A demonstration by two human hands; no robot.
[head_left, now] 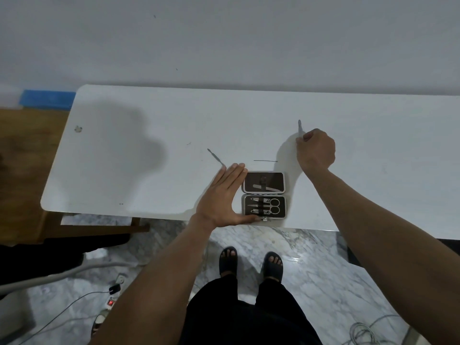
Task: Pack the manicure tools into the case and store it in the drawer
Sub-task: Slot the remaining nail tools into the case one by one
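Note:
The small black manicure case (264, 195) lies open near the front edge of the white table (149, 120), with scissors, clippers and a file strapped inside. My left hand (222, 200) rests flat against the case's left side, fingers spread and thumb along its front edge. My right hand (316, 150), further back and to the right, is closed around a slim metal tool (300, 126) whose tip sticks out beyond my fingers. Another thin metal tool (215, 157) lies just past my left fingertips. A fine needle-like tool (265, 161) lies behind the case.
A wall runs close behind the table. A wooden surface (29, 150) sits to the left with a blue object (47, 98) at its back. Below the table edge are my sandalled feet (251, 263), a marble floor, a power strip (110, 301) and loose cables (366, 332).

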